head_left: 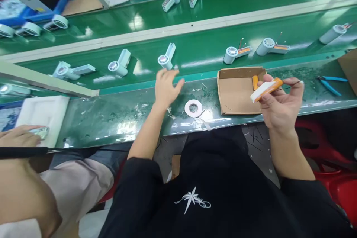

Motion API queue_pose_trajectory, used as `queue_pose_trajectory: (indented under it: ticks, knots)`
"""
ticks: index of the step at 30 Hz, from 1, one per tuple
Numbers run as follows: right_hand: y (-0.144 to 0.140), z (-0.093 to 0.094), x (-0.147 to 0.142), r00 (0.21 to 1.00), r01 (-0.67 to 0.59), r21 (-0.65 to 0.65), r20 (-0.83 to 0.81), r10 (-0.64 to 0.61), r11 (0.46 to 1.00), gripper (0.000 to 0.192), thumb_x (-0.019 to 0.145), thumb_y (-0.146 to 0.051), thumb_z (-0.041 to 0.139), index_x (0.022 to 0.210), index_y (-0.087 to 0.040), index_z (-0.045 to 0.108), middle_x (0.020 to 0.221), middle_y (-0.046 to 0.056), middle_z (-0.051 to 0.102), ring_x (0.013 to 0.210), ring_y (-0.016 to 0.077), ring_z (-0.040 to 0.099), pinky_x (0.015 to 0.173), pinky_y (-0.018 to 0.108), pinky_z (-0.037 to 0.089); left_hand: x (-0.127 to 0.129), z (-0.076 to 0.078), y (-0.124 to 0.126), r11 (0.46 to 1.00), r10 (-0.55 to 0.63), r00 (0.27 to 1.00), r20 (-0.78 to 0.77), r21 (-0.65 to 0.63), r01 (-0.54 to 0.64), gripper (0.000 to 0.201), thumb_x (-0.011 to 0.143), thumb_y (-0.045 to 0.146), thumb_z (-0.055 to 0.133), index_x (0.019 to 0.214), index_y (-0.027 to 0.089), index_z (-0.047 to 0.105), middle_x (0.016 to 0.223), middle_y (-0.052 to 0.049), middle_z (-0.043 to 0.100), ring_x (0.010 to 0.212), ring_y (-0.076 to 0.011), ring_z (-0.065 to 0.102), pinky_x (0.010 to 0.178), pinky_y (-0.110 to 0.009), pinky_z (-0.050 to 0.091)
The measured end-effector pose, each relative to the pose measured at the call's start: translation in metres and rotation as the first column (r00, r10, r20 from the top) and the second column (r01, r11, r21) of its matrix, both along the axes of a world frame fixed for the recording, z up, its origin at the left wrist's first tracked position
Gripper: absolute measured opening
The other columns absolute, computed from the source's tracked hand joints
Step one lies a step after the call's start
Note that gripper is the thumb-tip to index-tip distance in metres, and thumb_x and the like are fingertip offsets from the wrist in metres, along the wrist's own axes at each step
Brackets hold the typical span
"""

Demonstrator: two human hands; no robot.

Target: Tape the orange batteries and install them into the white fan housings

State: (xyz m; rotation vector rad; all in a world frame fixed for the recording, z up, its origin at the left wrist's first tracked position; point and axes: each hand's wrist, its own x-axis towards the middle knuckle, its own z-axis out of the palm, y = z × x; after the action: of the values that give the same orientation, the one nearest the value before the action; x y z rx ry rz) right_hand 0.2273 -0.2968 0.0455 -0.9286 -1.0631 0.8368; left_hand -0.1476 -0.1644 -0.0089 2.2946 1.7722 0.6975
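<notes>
Two hands are up over the shiny green workbench. I see my left hand spread wide, fingers apart, holding nothing. It hovers near the far edge of the bench, just beside a small pale blue fan with a round head and a flat handle that lies on the green belt.

My right hand pinches a flat white and orange piece with a thin black wire. The fingers are closed tight on it. The hand holds it up, just over the right edge of a shallow brown cardboard box. One more small orange bit sits inside the box, by the right wall. The rest of the box floor is bare cardboard.

A white roll of tape lies flat on the bench between my two hands. Blue-handled pliers lie well to the right.

More pale blue fans lie along the belt. Two fans with orange parts and wires showing are behind the box. Other fans lie to the left.

At the far left, another person's hand rests on a white foam tray and touches a small shiny thing. I cannot tell what that thing is.
</notes>
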Motion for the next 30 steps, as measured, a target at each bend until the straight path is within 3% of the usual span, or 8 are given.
queue_pose_trajectory:
  ticks: [2, 5, 8, 12, 17, 21, 25, 30]
  knots:
    - [0.002, -0.003, -0.004, 1.0, -0.026, -0.022, 0.006, 0.026, 0.999, 0.058, 0.079, -0.036, 0.1, 0.125, -0.044, 0.064, 0.137, -0.004, 0.076, 0.126, 0.0263, 0.078, 0.1, 0.047, 0.071, 0.01, 0.005, 0.056, 0.98, 0.199, 0.975, -0.102, -0.007, -0.201, 0.062, 0.106, 0.056, 0.058, 0.157, 0.021, 0.059, 0.172, -0.021, 0.047, 0.165, -0.0484, 0.027, 0.13, -0.076, 0.032]
    - [-0.001, -0.007, 0.005, 1.0, -0.016, -0.055, 0.013, 0.017, 0.998, 0.062, 0.081, -0.036, 0.099, 0.132, -0.04, 0.064, 0.14, 0.0, 0.076, 0.125, 0.0269, 0.079, 0.099, 0.045, 0.072, 0.02, 0.008, 0.112, 0.935, 0.286, 0.913, -0.29, -0.126, -0.333, 0.058, 0.106, 0.05, 0.057, 0.152, 0.016, 0.062, 0.165, -0.027, 0.049, 0.155, -0.0527, 0.039, 0.119, -0.073, 0.043]
    - [-0.01, -0.008, 0.019, 0.999, 0.042, -0.089, 0.003, -0.042, 0.995, 0.053, 0.086, -0.033, 0.096, 0.131, -0.036, 0.068, 0.135, 0.003, 0.08, 0.118, 0.0257, 0.082, 0.095, 0.042, 0.073, 0.021, 0.003, 0.133, 0.972, 0.032, 0.924, -0.38, -0.205, -0.118, 0.045, 0.1, 0.035, 0.063, 0.139, 0.014, 0.072, 0.15, -0.027, 0.059, 0.144, -0.0485, 0.049, 0.117, -0.068, 0.045]
    - [0.0, 0.008, 0.019, 0.999, 0.03, -0.034, 0.04, -0.029, 0.999, 0.046, 0.087, -0.035, 0.096, 0.126, -0.034, 0.072, 0.127, 0.003, 0.084, 0.113, 0.0253, 0.084, 0.089, 0.039, 0.074, 0.015, -0.008, 0.145, 0.947, -0.264, 0.934, -0.241, -0.248, 0.204, 0.032, 0.09, 0.026, 0.069, 0.118, 0.018, 0.081, 0.146, -0.021, 0.066, 0.149, -0.0463, 0.042, 0.125, -0.074, 0.033]
    - [0.089, 0.037, -0.027, 0.969, -0.172, 0.044, 0.189, 0.161, 0.984, 0.046, 0.084, -0.038, 0.097, 0.122, -0.032, 0.073, 0.119, 0.003, 0.084, 0.106, 0.0226, 0.083, 0.088, 0.037, 0.072, 0.008, -0.013, 0.164, 0.923, -0.328, 0.943, -0.064, -0.234, 0.305, 0.018, 0.091, 0.034, 0.069, 0.098, 0.024, 0.082, 0.136, -0.007, 0.076, 0.142, -0.0328, 0.051, 0.129, -0.053, 0.04]
    - [0.184, 0.028, -0.081, 0.815, -0.385, -0.161, 0.402, 0.417, 0.909, 0.047, 0.086, -0.037, 0.088, 0.128, -0.021, 0.075, 0.098, 0.003, 0.083, 0.084, 0.0198, 0.08, 0.092, 0.043, 0.07, 0.014, -0.016, 0.17, 0.917, -0.362, 0.932, 0.04, -0.166, 0.363, 0.016, 0.092, 0.033, 0.068, 0.095, 0.023, 0.08, 0.132, -0.008, 0.077, 0.134, -0.0294, 0.058, 0.128, -0.047, 0.04]
    - [0.242, 0.003, -0.117, 0.607, -0.267, -0.307, 0.683, 0.407, 0.913, 0.044, 0.089, -0.024, 0.075, 0.132, -0.015, 0.075, 0.107, 0.008, 0.085, 0.098, 0.0223, 0.082, 0.103, 0.04, 0.066, 0.024, -0.022, 0.171, 0.923, -0.357, 0.927, 0.116, -0.111, 0.369, 0.018, 0.098, 0.028, 0.058, 0.102, 0.022, 0.075, 0.114, -0.01, 0.079, 0.119, -0.0278, 0.063, 0.119, -0.045, 0.046]
    - [0.26, -0.016, -0.125, 0.442, -0.24, -0.348, 0.792, 0.421, 0.906, 0.042, 0.092, -0.021, 0.071, 0.133, -0.015, 0.074, 0.113, 0.01, 0.085, 0.103, 0.0229, 0.083, 0.101, 0.036, 0.064, 0.032, -0.029, 0.174, 0.926, -0.34, 0.923, 0.182, -0.104, 0.362, 0.014, 0.102, 0.028, 0.058, 0.1, 0.023, 0.07, 0.11, -0.009, 0.077, 0.121, -0.029, 0.062, 0.113, -0.043, 0.048]
